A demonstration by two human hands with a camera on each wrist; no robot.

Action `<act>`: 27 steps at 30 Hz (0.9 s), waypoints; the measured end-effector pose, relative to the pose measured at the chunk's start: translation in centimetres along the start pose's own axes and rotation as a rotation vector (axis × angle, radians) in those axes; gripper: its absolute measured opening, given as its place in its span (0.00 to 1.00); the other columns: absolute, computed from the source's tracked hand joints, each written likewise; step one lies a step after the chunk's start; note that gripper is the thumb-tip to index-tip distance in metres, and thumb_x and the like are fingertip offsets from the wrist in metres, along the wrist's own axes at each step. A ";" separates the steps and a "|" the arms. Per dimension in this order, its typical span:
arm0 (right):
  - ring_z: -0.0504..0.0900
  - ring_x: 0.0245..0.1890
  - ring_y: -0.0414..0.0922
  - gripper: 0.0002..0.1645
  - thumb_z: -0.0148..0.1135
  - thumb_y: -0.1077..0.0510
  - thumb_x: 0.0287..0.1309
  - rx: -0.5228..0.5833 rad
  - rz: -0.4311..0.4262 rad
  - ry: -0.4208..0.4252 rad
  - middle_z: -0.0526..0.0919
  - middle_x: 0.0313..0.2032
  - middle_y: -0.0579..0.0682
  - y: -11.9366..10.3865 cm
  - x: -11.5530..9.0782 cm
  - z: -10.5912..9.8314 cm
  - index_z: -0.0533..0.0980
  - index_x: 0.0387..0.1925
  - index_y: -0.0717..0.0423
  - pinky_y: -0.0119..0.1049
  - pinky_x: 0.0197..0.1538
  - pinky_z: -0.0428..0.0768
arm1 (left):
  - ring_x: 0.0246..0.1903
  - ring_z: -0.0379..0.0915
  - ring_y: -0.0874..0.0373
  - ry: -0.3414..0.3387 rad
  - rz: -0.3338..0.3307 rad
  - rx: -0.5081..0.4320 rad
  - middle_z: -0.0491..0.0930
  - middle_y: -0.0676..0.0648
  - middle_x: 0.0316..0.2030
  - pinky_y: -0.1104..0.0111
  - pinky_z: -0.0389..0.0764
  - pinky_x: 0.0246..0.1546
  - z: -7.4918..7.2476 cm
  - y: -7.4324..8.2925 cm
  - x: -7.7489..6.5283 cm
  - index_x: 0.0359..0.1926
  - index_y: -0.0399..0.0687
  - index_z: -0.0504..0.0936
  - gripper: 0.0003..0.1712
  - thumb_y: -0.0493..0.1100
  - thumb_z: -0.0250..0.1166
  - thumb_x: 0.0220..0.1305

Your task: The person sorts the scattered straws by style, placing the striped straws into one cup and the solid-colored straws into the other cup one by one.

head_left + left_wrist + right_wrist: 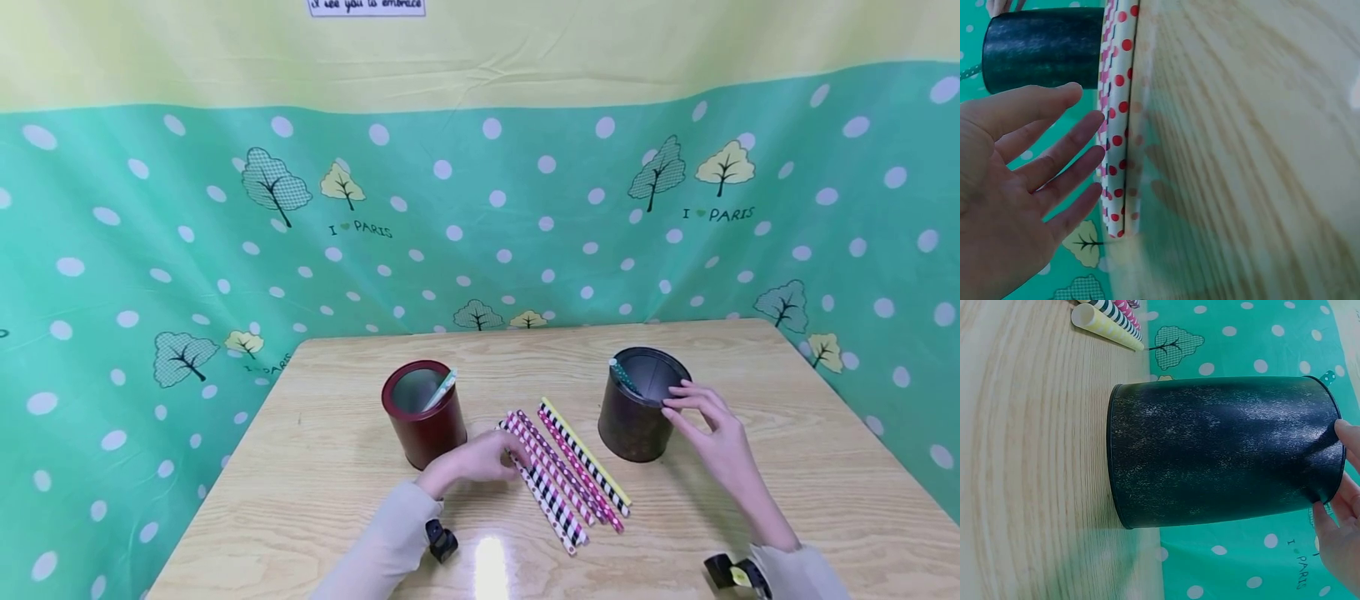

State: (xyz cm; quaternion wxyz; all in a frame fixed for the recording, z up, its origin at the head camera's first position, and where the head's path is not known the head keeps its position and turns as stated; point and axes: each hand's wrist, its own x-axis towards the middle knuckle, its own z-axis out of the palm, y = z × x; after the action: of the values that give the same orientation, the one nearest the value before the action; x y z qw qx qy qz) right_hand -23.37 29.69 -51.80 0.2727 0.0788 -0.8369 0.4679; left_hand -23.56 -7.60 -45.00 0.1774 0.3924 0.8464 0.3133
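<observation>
Several patterned paper straws (551,475) lie side by side on the table, striped and dotted in pink, purple, black, yellow and white. Over their left side is my left hand (491,456), fingers loosely bent. In the left wrist view its fingertips (1094,156) come right to the edge of a red-dotted white straw (1119,106). My right hand (712,429) touches the rim of a black can (637,429) with spread fingertips. A dark green dotted straw (624,379) leans inside that can. The right wrist view shows the can upright on the table.
A dark red can (431,429) stands to the left of the straws, with a pale straw (441,390) leaning in it. Behind the wooden table (337,483) hangs a green dotted curtain (525,208).
</observation>
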 end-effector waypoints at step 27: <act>0.63 0.58 0.38 0.13 0.63 0.58 0.49 0.006 -0.014 -0.002 0.72 0.50 0.36 0.2 0.0 0.0 0.79 0.38 0.41 0.21 0.58 0.58 | 0.34 0.67 0.70 -0.077 -0.001 0.218 0.77 0.57 0.31 0.80 0.67 0.37 0.9 0.1 0.6 0.31 0.49 0.84 0.11 0.31 0.64 0.47</act>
State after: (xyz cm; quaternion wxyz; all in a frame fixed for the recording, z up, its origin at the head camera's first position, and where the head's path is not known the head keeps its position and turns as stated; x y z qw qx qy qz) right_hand -23.47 29.81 -51.97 0.2748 0.0859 -0.8353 0.4685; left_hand -23.39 -6.69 -45.60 0.1661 0.4208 0.8682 0.2039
